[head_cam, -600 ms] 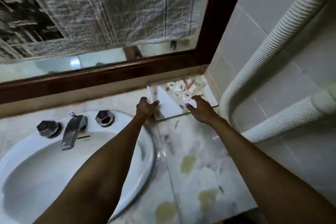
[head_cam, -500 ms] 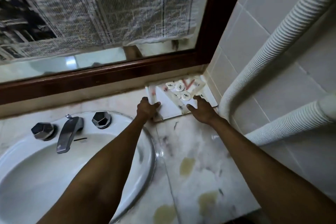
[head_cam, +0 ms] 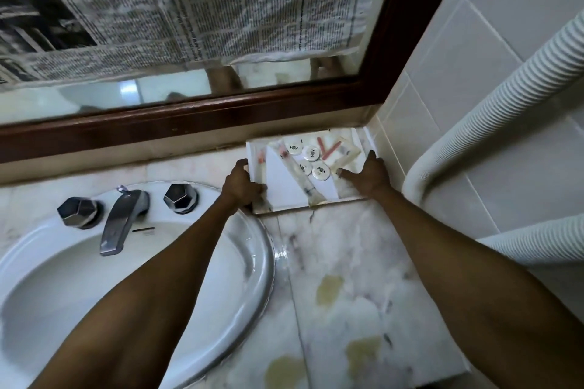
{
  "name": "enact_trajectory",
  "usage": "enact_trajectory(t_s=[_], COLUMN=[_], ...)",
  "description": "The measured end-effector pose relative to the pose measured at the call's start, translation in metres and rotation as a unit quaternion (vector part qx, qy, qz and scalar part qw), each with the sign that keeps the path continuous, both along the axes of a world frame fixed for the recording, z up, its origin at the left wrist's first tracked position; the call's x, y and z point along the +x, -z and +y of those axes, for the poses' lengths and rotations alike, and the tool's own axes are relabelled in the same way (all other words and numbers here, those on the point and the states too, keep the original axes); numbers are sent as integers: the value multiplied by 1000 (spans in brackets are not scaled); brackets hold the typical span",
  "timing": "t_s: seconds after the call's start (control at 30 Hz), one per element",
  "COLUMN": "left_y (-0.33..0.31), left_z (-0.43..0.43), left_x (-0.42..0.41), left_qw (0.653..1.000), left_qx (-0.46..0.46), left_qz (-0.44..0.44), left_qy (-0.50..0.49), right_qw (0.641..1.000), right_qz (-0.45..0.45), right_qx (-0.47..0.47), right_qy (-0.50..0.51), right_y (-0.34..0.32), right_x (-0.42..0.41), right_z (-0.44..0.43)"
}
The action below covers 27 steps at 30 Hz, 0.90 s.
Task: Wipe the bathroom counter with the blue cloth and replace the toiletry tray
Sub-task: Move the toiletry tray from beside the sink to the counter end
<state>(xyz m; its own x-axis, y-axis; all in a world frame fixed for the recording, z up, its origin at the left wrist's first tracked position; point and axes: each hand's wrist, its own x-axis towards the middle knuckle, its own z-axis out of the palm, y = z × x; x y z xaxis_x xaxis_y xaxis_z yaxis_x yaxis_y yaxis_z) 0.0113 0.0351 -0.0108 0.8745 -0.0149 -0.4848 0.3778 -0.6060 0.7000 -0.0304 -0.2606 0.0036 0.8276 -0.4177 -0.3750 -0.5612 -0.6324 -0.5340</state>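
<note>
**Tray held in the far corner of a marble bathroom counter**

A veined marble counter (head_cam: pixel 341 262), marked with yellowish stains (head_cam: pixel 328 289), runs beneath a dark wood-framed mirror (head_cam: pixel 284 110) partly covered with newspaper (head_cam: pixel 189 0). At left sits a white oval sink (head_cam: pixel 246 262) with a metal faucet (head_cam: pixel 121 218) between two faceted dark knobs (head_cam: pixel 180 198). White tiled wall (head_cam: pixel 474 57) and ribbed white hoses (head_cam: pixel 493 110) close the right side.

The toiletry tray (head_cam: pixel 284 193), white and rectangular, lies on the counter in the back right corner, against the mirror's base and beside the tiled wall. It carries round white discs (head_cam: pixel 311 153), wrapped sachets and reddish sticks (head_cam: pixel 330 150).

The person's left hand (head_cam: pixel 241 186) is curled around the tray's left edge, thumb on top. The right hand (head_cam: pixel 368 175) rests on the tray's right side with fingers spread and flat, thumb raised toward the wall, gripping nothing that can be made out. Both bare forearms reach in from the lower edge.
</note>
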Motion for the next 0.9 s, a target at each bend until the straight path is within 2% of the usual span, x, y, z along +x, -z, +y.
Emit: enact_trajectory(t_s=[0.3,0.53,0.9], left_y=[-31,-72,-128], left_z=[55,120,272], left_x=[-32,-80,-160], left_qw=[999,995,985], left_qx=[-13,-65,-71], left_qz=[-46,-77,-149], left_qy=[8,8,-38], right_qw=[995,989,974], right_qz=[-87,-130,-204], right_qx=[51,61,79], right_qy=[-4,-18,-63], right_y=[-7,-33,-93], right_x=[-35,-66,-110], right_z=[42,98,245])
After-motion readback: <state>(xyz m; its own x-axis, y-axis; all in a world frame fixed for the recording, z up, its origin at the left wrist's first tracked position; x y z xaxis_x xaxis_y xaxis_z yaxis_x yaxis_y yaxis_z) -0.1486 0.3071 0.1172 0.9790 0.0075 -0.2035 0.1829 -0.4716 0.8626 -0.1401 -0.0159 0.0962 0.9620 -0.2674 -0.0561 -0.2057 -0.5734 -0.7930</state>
